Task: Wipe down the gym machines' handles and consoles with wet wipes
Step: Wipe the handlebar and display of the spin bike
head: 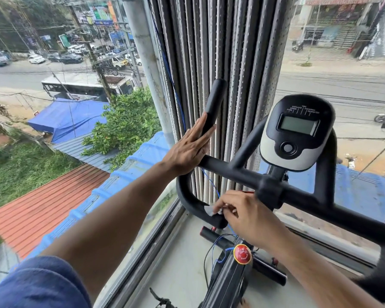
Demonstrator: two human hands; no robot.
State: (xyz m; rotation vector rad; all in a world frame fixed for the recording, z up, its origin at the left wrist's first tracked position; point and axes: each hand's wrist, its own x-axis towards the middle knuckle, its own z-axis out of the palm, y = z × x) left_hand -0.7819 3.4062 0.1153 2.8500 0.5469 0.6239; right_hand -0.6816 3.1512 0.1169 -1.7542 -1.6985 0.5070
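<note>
Head view, left hand flat on handlebar, right hand pinching wipe, console beside blinds

We look down on an exercise bike's black handlebar by a corner window. Our left hand lies flat, fingers straight, against the upright grip at centre frame. Lower down, our right hand pinches a white wet wipe onto the curved left end of the bar. At right sits the console — grey screen, round button — and a red knob shows below.
</note>
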